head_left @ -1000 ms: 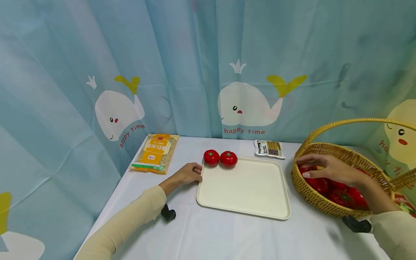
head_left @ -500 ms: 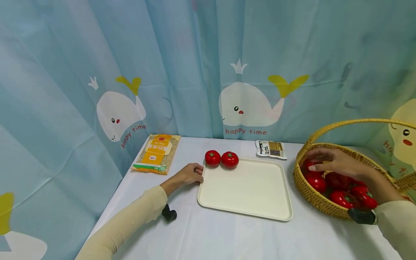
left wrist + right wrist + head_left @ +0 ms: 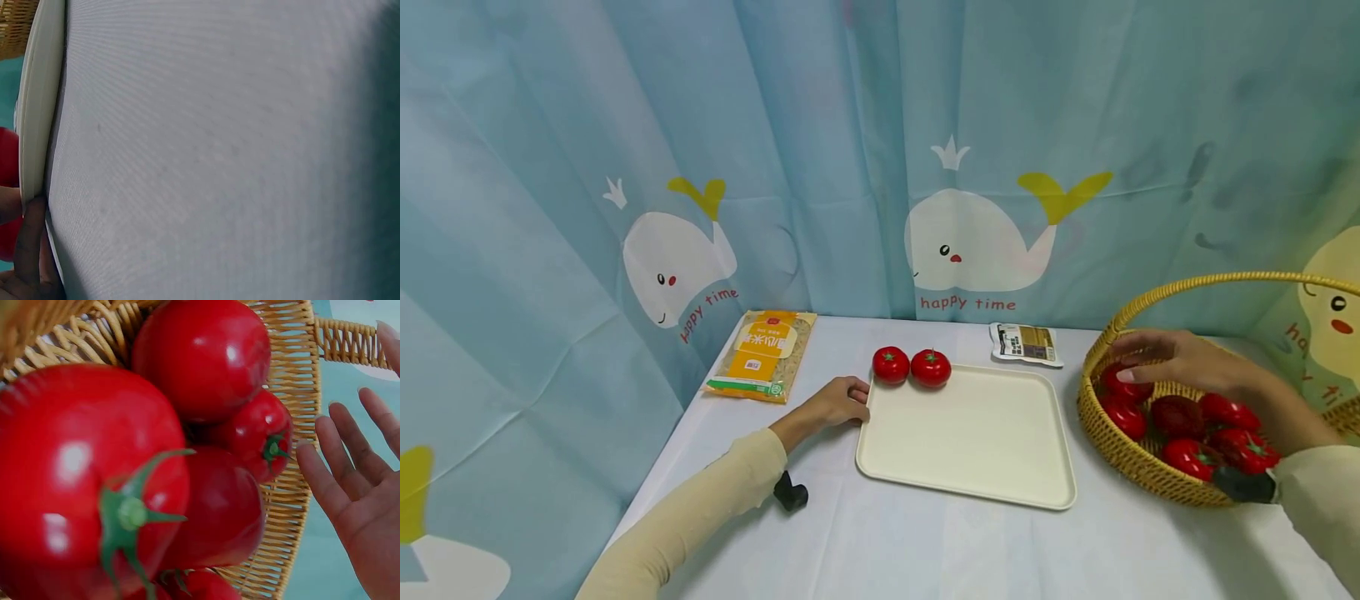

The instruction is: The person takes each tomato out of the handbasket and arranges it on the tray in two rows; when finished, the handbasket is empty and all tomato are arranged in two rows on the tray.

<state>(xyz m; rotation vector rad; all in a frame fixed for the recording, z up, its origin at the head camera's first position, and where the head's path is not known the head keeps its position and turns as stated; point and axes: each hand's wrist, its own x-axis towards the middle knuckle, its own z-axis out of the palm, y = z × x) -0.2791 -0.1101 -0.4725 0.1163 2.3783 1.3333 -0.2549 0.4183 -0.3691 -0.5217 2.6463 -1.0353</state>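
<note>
My left hand (image 3: 831, 402) pinches the left edge of a cream rectangular tray (image 3: 970, 442); in the left wrist view the thumb (image 3: 9, 205) and fingers lie on opposite sides of its rim. Two red tomatoes, one (image 3: 891, 365) beside the other (image 3: 930, 368), sit at the tray's far left corner. My right hand (image 3: 1195, 360) is over a wicker basket (image 3: 1138, 468) of several tomatoes, its thumb overlapping a tomato (image 3: 1131, 388) in the head view. Seen from the right wrist, that hand (image 3: 369, 487) has its fingers spread, beside the tomatoes (image 3: 81, 444).
An orange-labelled bag of grain (image 3: 762, 354) lies at the back left. Behind the tray is a small white and brown packet (image 3: 1026, 344). The basket's tall arched handle (image 3: 1210, 279) rises near the right hand. A blue curtain (image 3: 850, 167) stands behind the table.
My right hand has shifted slightly right and away from me over the basket, and tomatoes inside have changed position, showing more now. The left hand keeps its hold on the tray.
</note>
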